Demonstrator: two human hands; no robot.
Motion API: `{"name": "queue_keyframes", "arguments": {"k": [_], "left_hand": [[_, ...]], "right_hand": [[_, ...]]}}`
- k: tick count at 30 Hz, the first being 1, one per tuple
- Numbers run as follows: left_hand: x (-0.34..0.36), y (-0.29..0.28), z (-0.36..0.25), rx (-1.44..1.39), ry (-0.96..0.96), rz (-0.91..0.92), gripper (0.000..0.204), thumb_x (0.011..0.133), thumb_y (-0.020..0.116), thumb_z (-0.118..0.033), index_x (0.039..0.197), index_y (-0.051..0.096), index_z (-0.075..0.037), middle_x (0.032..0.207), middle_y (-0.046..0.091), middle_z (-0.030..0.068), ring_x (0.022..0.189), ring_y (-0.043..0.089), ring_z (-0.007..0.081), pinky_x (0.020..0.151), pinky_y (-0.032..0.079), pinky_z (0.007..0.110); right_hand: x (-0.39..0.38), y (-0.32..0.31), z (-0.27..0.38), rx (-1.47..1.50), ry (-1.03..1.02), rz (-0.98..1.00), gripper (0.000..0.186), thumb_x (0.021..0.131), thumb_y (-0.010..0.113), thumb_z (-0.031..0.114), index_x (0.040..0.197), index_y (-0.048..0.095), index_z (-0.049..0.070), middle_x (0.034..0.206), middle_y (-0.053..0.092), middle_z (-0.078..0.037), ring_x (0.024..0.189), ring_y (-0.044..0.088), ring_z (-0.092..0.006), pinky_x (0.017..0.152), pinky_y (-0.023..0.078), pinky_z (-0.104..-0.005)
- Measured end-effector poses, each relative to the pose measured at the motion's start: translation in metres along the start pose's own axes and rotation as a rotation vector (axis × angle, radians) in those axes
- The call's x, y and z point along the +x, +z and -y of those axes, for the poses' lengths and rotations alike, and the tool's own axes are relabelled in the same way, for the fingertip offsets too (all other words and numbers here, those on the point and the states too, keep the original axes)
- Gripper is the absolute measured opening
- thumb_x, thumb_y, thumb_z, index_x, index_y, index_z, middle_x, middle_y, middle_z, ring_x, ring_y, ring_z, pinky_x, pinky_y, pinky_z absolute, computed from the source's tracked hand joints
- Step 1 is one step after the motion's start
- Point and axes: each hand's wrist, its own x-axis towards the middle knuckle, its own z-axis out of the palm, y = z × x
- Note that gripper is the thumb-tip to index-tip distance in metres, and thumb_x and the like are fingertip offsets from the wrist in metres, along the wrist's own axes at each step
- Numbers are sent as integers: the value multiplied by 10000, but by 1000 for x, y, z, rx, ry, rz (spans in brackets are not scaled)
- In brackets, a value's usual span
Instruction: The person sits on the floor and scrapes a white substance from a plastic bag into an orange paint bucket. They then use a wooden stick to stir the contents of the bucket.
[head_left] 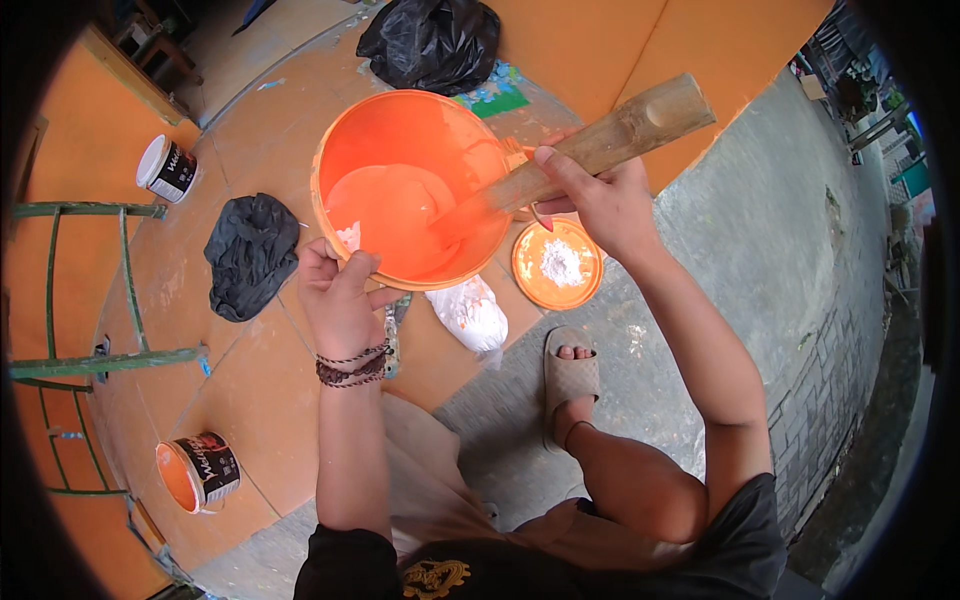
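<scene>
A large bucket with bright orange paint inside is in front of me, its mouth facing up toward me. My left hand grips the near left part of its rim, thumb on the inner side. In my right hand is a split bamboo stick, slanting down to the left. Its lower end is coated orange and dips into the paint, where its tip is hidden. Just below the right hand lies a round orange lid with white powder or paste on it.
A white plastic bag lies below the bucket. Black plastic bags rest to the left and at the far side. Two small paint pails and a green metal frame stand left. An orange wall rises beyond the bucket.
</scene>
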Motion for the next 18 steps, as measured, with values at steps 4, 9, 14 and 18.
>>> {"name": "queue_keyframes", "arguments": {"k": [4, 9, 14, 18], "left_hand": [[-12, -5, 8, 12, 32, -16, 187, 795, 481, 66, 964, 462, -11, 976, 611, 127, 848, 656, 198, 549, 624, 356], [-37, 12, 3, -76, 25, -23, 192, 796, 545, 57, 950, 447, -3, 949, 603, 116, 763, 655, 161, 494, 593, 258], [-52, 23, 2, -93, 19, -1, 207, 797, 546, 60, 967, 444, 3, 989, 592, 126, 784, 661, 176, 501, 596, 264], [-60, 30, -1, -78, -10, 3, 226, 800, 540, 64, 988, 433, 0, 996, 582, 124, 782, 659, 177, 515, 601, 271]], "right_hand": [[-19, -29, 10, 87, -19, -143, 237, 853, 648, 150, 981, 567, -32, 863, 627, -139, 672, 666, -204, 552, 587, -273], [-43, -70, 12, 169, 9, -238, 283, 857, 635, 159, 1028, 559, -54, 890, 630, -162, 675, 669, -224, 563, 593, -281], [-63, -100, 11, 219, 31, -348, 300, 857, 623, 136, 1046, 555, -87, 934, 624, -177, 707, 670, -247, 588, 599, -297], [-74, -123, 5, 255, 92, -388, 320, 866, 620, 146, 1084, 539, -73, 1001, 597, -179, 811, 657, -242, 636, 598, -282]]}}
